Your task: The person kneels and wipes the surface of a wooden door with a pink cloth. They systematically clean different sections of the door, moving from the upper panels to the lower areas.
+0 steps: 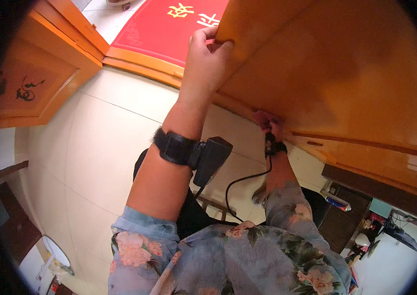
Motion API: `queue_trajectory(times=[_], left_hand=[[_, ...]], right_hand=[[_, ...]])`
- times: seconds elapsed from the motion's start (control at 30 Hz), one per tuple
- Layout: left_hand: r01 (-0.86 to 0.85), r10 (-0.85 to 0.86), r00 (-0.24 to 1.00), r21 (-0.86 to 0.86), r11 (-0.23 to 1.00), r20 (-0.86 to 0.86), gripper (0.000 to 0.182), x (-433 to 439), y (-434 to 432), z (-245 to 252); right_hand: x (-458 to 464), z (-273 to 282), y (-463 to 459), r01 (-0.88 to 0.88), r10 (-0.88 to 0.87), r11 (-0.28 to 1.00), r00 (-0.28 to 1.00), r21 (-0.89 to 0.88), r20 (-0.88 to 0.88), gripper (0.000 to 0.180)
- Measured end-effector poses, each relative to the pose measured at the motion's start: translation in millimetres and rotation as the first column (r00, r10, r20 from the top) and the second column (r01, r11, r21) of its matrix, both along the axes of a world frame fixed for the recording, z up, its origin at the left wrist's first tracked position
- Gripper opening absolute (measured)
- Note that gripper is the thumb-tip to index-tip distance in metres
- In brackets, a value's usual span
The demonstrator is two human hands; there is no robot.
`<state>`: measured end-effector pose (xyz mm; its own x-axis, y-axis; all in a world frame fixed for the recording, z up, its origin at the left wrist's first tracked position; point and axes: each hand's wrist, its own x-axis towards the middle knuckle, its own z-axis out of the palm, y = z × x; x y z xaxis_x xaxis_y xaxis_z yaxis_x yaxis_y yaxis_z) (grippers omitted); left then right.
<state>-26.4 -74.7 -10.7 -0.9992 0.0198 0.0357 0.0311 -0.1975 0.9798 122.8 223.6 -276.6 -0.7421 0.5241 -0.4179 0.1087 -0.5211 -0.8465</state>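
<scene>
A varnished wooden door leaf [304, 66] fills the upper right of the view. My left hand [208, 59] grips its edge, fingers behind it and thumb on the near face. Lower down, my right hand [275, 129] presses a pinkish cloth [264, 117] against the bottom part of the door; shadow and blur hide most of its fingers. Around my left forearm is a black strap with a box-shaped device [212, 160]. Another strapped device [270, 142] sits at my right wrist, and a black cable [230, 184] loops near it.
Beyond the wooden threshold [142, 68] lies a red mat [157, 33] bearing writing. A second door leaf [35, 84] stands at left. Pale floor tiles [94, 147] spread below. At lower right, a tube [338, 203] lies on dark furniture [341, 225]. A white disc-shaped object [56, 250] is at lower left.
</scene>
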Motion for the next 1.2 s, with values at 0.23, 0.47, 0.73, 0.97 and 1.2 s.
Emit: queue_trajectory(times=[0.23,0.47,0.73,0.97,1.2], left_hand=[[0.012,-0.012,1.000,0.001,1.000,-0.008,0.044,3.9,-1.2,2.2],[0.001,-0.002,0.999,-0.018,1.000,-0.036,0.044,-0.5,-0.7,-2.4],[0.021,-0.019,0.999,0.059,0.998,-0.030,0.045,-4.3,-2.0,-9.7],[0.000,0.000,1.000,0.011,1.000,-0.015,0.043,0.6,-2.3,-1.8],[-0.004,0.005,1.000,-0.023,1.000,0.018,0.040,2.3,-1.9,4.3]], right_hand=[[-4.5,67.0,-33.8,0.103,-0.120,0.941,0.992,-0.322,-0.033,0.036],[1.4,224.2,-41.6,0.015,0.030,0.993,0.923,0.114,-0.385,0.029],[-8.4,331.8,-49.6,0.241,-0.022,0.880,0.881,0.409,-0.472,0.031],[-5.8,175.8,-39.0,-0.070,0.145,0.572,0.989,0.817,-0.016,0.039],[-8.7,29.0,-22.5,-0.038,0.077,0.964,0.987,0.264,-0.139,0.035]])
